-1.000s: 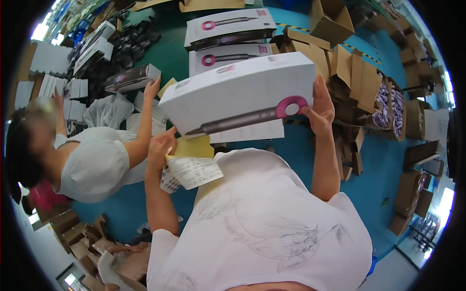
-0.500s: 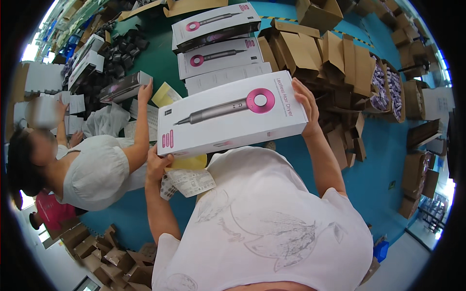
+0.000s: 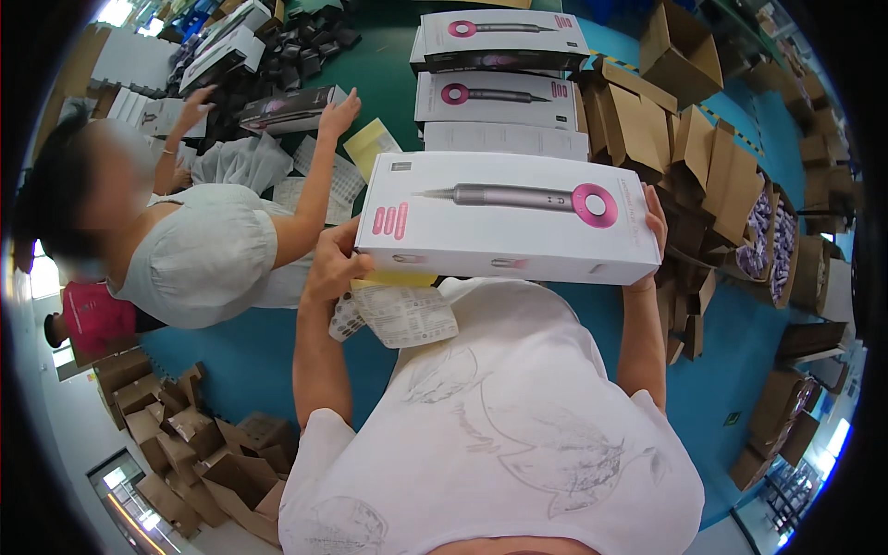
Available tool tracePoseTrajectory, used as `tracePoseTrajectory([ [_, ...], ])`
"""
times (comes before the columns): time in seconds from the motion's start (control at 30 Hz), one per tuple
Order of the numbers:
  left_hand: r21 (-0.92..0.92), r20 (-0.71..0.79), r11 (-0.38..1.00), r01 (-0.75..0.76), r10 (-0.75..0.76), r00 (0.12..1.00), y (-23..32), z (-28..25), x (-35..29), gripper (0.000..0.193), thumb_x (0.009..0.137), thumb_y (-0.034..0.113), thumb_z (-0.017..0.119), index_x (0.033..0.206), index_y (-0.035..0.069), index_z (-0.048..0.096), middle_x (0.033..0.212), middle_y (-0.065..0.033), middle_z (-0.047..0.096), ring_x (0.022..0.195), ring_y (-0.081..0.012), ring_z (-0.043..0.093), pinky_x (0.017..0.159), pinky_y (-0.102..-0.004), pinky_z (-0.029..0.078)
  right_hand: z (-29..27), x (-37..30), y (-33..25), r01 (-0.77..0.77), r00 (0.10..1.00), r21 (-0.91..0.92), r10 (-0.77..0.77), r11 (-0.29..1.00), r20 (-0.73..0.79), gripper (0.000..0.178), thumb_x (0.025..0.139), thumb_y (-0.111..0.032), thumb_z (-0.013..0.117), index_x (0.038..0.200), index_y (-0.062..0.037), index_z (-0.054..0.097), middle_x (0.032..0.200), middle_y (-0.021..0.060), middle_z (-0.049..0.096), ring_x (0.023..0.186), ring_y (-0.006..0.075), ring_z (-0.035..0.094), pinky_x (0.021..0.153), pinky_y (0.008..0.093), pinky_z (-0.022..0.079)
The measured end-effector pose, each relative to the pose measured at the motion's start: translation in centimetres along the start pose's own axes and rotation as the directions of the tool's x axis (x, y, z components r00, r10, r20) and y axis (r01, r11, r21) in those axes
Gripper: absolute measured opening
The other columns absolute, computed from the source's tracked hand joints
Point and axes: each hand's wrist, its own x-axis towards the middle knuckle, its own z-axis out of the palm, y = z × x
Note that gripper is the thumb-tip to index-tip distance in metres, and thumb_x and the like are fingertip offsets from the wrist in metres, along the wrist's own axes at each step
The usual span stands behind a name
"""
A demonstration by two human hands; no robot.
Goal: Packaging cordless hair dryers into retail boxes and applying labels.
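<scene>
Got a white hair-dryer box mid-frame, left grip on one end, right grip on the other. Co-worker over at left, cardboard boxes piled upper right.

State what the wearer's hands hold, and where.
A white box: left hand at its left end, right hand at its right end. Whether the left also holds the papers beneath cannot be told.

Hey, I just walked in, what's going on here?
The person's left hand grips the left end of a white hair dryer box and the right hand its right end, the pictured side showing. Similar boxes lie beyond it on a green table. To the left, a co-worker's hand is at the end of a dark box; brown cardboard cartons stand to the right.
</scene>
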Motion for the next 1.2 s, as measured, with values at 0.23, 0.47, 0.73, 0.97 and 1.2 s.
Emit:
tracePoseTrajectory([
  [0.23, -0.259, 0.064, 0.935, 0.241, -0.232, 0.971, -3.1, -4.3, 2.4, 0.093, 0.092, 0.076, 0.042, 0.118, -0.01, 0.065, 0.062, -0.002, 0.058, 0.049, -0.0066, 0.05, 0.047, -0.02, 0.039, -1.5, 2.3, -2.9, -0.244, 0.945, 0.503, 0.32, 0.829, -0.068, 0.03, 0.092, -0.023, 0.058, 0.12, -0.0142, 0.067, 0.148, 0.0173, 0.047, 0.14, 0.0345, 0.043, 0.113, 0.0508, 0.042],
  [0.47, -0.439, 0.069, 0.836, 0.329, -0.334, 0.94, -2.6, 0.9, 3.0, 0.086, 0.09, 0.072, 0.05, 0.12, -0.007, 0.062, 0.077, -0.0078, 0.067, 0.06, -0.0135, 0.064, 0.054, -0.0234, 0.05, -1.0, 6.3, -5.3, -0.511, 0.735, 0.696, 0.676, 0.504, 0.05, 0.061, 0.078, -0.007, 0.056, 0.138, -0.0011, 0.055, 0.146, 0.0217, 0.049, 0.133, 0.0384, 0.05, 0.112, 0.0485, 0.042],
  [0.73, -0.353, 0.237, 0.883, 0.309, -0.235, 0.943, -4.1, -0.4, -2.4, 0.08, 0.09, 0.069, 0.051, 0.119, -0.005, 0.061, 0.081, -0.0088, 0.068, 0.065, -0.0149, 0.065, 0.057, -0.0244, 0.052, -0.3, 9.6, -3.1, -0.546, 0.749, 0.782, 0.592, 0.3, 0.296, 0.055, 0.094, -0.01, 0.055, 0.147, 0.0012, 0.042, 0.149, 0.0222, 0.045, 0.133, 0.0346, 0.05, 0.111, 0.0449, 0.044],
  [0.97, -0.318, 0.297, 0.916, 0.244, -0.148, 0.943, -4.9, -1.2, -1.3, 0.075, 0.09, 0.065, 0.053, 0.119, -0.004, 0.061, 0.085, -0.0097, 0.069, 0.069, -0.0162, 0.067, 0.061, -0.0253, 0.053, 6.8, 9.5, -1.4, -0.53, 0.782, 0.463, 0.621, 0.711, -0.06, 0.054, 0.099, -0.024, 0.058, 0.143, 0.0033, 0.044, 0.132, 0.0161, 0.06, 0.117, 0.0259, 0.063, 0.098, 0.0398, 0.053],
  [1.2, -0.291, 0.306, 0.938, 0.186, -0.093, 0.948, -5.3, -0.6, 1.5, 0.071, 0.09, 0.062, 0.054, 0.118, -0.002, 0.061, 0.089, -0.0105, 0.07, 0.073, -0.0175, 0.068, 0.064, -0.0262, 0.054, 14.7, 5.9, -6.9, -0.79, 0.544, 0.419, 0.827, 0.447, 0.142, 0.096, 0.092, -0.046, 0.068, 0.157, -0.0009, 0.013, 0.135, 0.0235, 0.053, 0.12, 0.031, 0.057, 0.091, 0.0515, 0.054],
])
